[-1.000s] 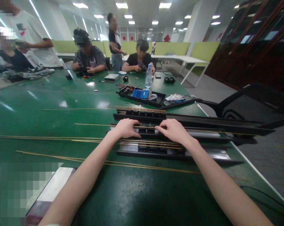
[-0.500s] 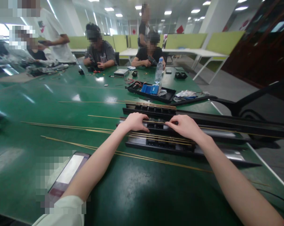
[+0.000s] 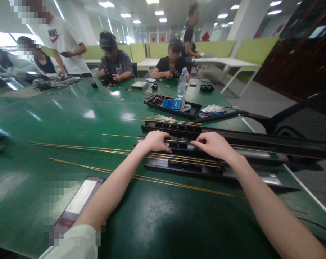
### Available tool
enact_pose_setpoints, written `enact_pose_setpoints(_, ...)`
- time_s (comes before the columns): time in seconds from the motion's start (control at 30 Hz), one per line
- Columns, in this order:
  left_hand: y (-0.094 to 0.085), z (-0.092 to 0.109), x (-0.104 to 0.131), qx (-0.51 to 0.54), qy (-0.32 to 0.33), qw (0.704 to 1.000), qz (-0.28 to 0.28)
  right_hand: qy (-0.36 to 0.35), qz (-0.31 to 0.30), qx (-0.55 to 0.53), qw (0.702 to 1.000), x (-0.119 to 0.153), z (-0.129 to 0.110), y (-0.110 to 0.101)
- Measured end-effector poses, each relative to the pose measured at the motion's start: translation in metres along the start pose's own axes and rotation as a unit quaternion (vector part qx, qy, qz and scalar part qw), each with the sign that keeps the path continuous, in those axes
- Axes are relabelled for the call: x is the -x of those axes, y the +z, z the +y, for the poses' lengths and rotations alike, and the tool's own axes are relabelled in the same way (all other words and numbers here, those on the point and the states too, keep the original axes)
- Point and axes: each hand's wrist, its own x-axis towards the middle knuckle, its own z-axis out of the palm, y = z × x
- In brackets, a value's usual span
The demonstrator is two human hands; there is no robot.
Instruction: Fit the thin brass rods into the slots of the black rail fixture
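A thin brass rod (image 3: pixel 180 141) runs lengthwise over the middle black rail (image 3: pixel 249 152), above small black blocks (image 3: pixel 175 142) seated in its channel. My left hand (image 3: pixel 157 141) is curled around the rod over the rail's left part; its thumb and forefinger tips stay apart, and its other fingers are hidden. Farther right, my right hand (image 3: pixel 213 144) pinches the same rod between thumb and fingertips. Several more brass rods (image 3: pixel 190 158) lie across the near black rail (image 3: pixel 184 172), just in front of my hands. Behind them is a far black rail (image 3: pixel 173 127) with rods along it.
Two loose rods (image 3: pixel 165 180) lie nearer me, beside a phone (image 3: pixel 83 196) by my left forearm. Beyond the rails are a black tray (image 3: pixel 191 114) with a blue pack, white gloves (image 3: pixel 213 110) and a water bottle (image 3: pixel 182 84). A black chair (image 3: pixel 295 111) stands right. Several people are across the table.
Both hands keep nearly the same place on the rod; my right hand has shifted very slightly. In the background, a standing person has moved to the right.
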Motion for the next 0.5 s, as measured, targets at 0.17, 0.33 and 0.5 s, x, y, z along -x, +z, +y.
enact_pose_setpoints(0.17, 0.001, 0.000, -0.001, -0.002, -0.003, 1.000, 0.001, -0.004, 0.002, -0.008, 1.000, 0.000, 0.002, -0.001)
enact_pose_setpoints(0.33, 0.002, -0.001, -0.002, 0.000, 0.002, 1.000, 0.007, 0.000, -0.005, -0.011, 1.000, 0.001, 0.006, -0.001)
enact_pose_setpoints(0.5, 0.003, -0.001, -0.003, 0.005, 0.002, 1.000, 0.008, -0.025, -0.007, -0.008, 1.000, 0.001, 0.011, -0.001)
